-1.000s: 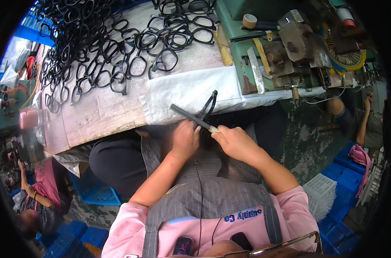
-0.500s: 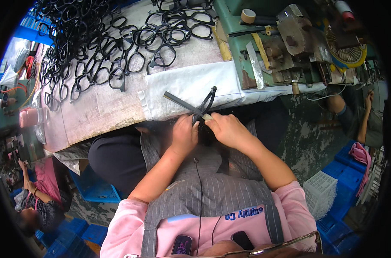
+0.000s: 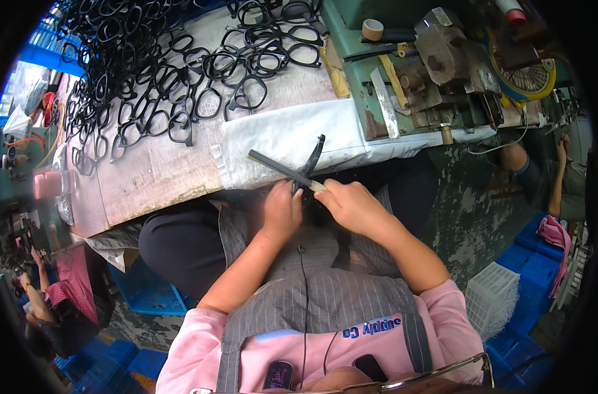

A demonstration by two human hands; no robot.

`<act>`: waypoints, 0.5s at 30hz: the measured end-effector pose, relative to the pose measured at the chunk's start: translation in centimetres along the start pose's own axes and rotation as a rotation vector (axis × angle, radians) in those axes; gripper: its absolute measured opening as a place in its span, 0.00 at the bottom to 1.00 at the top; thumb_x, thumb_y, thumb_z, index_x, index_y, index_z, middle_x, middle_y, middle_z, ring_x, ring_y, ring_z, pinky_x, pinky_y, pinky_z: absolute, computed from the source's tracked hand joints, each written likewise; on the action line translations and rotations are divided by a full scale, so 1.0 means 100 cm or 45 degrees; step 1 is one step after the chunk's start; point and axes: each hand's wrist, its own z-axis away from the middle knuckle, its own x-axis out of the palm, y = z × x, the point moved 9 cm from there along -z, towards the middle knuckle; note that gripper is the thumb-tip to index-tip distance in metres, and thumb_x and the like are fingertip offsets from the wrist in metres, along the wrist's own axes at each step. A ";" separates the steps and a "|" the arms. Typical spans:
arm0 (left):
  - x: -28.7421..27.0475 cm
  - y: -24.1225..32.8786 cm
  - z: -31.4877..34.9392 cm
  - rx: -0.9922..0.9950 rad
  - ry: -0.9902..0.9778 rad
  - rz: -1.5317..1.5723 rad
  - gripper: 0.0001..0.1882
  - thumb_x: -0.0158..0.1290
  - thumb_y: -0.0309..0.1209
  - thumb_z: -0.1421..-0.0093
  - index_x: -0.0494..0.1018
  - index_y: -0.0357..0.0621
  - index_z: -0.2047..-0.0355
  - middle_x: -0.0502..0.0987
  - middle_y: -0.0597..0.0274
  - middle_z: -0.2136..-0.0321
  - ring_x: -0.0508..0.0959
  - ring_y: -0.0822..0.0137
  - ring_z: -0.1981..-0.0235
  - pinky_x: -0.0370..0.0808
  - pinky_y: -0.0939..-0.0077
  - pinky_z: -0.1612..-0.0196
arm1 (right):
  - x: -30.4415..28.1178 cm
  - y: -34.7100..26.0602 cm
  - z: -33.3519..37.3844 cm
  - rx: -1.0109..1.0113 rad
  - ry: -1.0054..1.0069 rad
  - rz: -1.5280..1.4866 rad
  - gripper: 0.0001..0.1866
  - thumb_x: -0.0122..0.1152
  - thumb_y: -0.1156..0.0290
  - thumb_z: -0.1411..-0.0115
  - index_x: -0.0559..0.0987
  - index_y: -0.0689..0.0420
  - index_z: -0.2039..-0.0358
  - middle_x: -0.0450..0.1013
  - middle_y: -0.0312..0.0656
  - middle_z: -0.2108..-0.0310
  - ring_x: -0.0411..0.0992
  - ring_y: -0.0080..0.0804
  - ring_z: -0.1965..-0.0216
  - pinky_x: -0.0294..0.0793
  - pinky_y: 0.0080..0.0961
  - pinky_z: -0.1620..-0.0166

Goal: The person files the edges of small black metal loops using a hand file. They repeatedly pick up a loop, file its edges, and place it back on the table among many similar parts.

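Head view, file, hands beside table edge

one left hand and one right hand seen, one grey file and one black eyeglass frame held, heaped frames too many to be counted, one tape roll, one white basket shown

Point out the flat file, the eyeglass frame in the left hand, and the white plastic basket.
Flat file (image 3: 278,167): head view, middle of its dark blade.
Eyeglass frame (image 3: 314,157): head view, the part jutting beyond the file.
White plastic basket (image 3: 488,294): head view, its side wall.
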 end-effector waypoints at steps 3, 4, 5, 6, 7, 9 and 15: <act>0.001 0.000 0.000 -0.018 -0.024 0.027 0.10 0.51 0.21 0.41 0.69 0.30 0.59 0.76 0.43 0.66 0.76 0.45 0.66 0.74 0.62 0.62 | 0.003 0.001 0.010 0.029 0.005 -0.066 0.16 0.50 0.62 0.36 0.71 0.63 0.72 0.71 0.59 0.79 0.71 0.62 0.74 0.68 0.51 0.71; 0.000 0.002 -0.001 0.007 -0.009 0.023 0.10 0.51 0.20 0.41 0.69 0.30 0.59 0.76 0.44 0.66 0.76 0.45 0.66 0.74 0.62 0.62 | 0.005 0.000 0.007 0.035 0.020 -0.057 0.16 0.50 0.62 0.36 0.71 0.63 0.72 0.71 0.59 0.79 0.71 0.62 0.74 0.68 0.51 0.72; 0.000 0.002 -0.001 0.006 -0.001 0.037 0.10 0.51 0.20 0.41 0.69 0.30 0.59 0.76 0.44 0.66 0.76 0.45 0.66 0.74 0.62 0.62 | 0.012 0.003 0.008 0.108 -0.040 -0.026 0.15 0.50 0.62 0.36 0.71 0.63 0.72 0.71 0.59 0.79 0.71 0.62 0.74 0.68 0.51 0.72; 0.002 -0.001 -0.002 -0.048 -0.035 0.050 0.10 0.51 0.19 0.41 0.69 0.30 0.59 0.76 0.44 0.65 0.76 0.45 0.67 0.74 0.62 0.63 | 0.009 -0.001 0.006 0.056 -0.001 -0.014 0.15 0.50 0.62 0.36 0.71 0.63 0.72 0.71 0.59 0.79 0.71 0.62 0.75 0.68 0.50 0.72; -0.001 0.003 -0.002 -0.006 0.005 0.058 0.10 0.51 0.19 0.41 0.69 0.30 0.58 0.76 0.44 0.65 0.77 0.45 0.66 0.75 0.62 0.62 | 0.007 -0.002 0.003 0.068 0.071 0.030 0.16 0.50 0.61 0.36 0.71 0.62 0.72 0.71 0.60 0.79 0.71 0.62 0.74 0.69 0.51 0.71; -0.001 0.003 -0.003 -0.016 -0.004 0.078 0.11 0.50 0.19 0.42 0.69 0.30 0.58 0.76 0.45 0.65 0.77 0.45 0.66 0.75 0.62 0.62 | 0.002 -0.005 -0.001 0.052 0.135 0.081 0.18 0.49 0.58 0.36 0.73 0.62 0.72 0.73 0.62 0.78 0.73 0.63 0.73 0.71 0.53 0.68; -0.002 0.005 -0.003 -0.019 0.026 0.119 0.11 0.50 0.18 0.42 0.68 0.30 0.58 0.76 0.45 0.66 0.76 0.46 0.67 0.75 0.62 0.63 | 0.014 -0.003 0.013 0.155 0.052 0.095 0.17 0.50 0.60 0.36 0.72 0.62 0.73 0.72 0.60 0.81 0.72 0.63 0.76 0.72 0.52 0.71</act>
